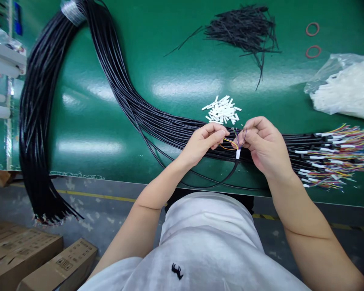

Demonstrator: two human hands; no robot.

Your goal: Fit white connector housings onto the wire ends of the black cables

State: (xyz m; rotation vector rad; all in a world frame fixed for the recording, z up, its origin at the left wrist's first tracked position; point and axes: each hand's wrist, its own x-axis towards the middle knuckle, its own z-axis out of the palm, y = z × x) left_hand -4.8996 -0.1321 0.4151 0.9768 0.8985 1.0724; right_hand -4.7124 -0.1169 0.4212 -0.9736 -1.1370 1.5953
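A black cable [230, 173] curves up in front of me, with a white sleeve [238, 154] near its end and thin coloured wires fanning out above it. My left hand [206, 139] pinches the yellow and orange wires [229, 142] to the left of the sleeve. On the other side, my right hand [262, 143] has its fingertips closed on the dark purple wires [242, 136]. Just behind the hands lies a small pile of short white tubes [223, 110]. A thick bundle of black cables [166, 121] runs beneath and behind both hands.
Sleeved cable ends with coloured wires [339, 155] spread at the right. Black thin strips [242, 28] lie heaped at the back, near two red rings [313, 51]. A plastic bag of white pieces [346, 87] rests far right. Cardboard boxes [60, 264] stand on the floor, lower left.
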